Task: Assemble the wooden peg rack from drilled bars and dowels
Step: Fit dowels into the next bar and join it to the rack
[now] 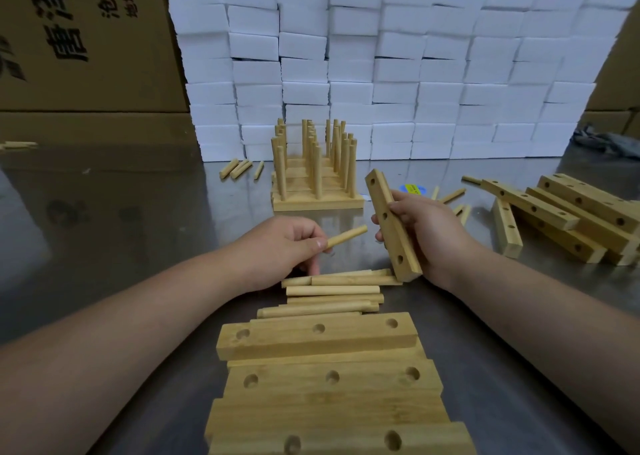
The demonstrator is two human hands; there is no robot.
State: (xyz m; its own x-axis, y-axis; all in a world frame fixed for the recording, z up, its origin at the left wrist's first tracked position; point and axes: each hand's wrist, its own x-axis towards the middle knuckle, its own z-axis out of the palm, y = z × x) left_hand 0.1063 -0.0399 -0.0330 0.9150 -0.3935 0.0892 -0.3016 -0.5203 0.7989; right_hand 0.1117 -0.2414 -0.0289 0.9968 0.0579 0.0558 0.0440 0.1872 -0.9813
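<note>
Step in hand: first stick going into bar. Left hand pinches stick between thumb and fingers, tip near bar, not touching. Right hand wraps fingers round bar, tilted, low end by stick pile. 3 holes face stick. Next move, likely: line tip with 1 hole, push straight in.
</note>
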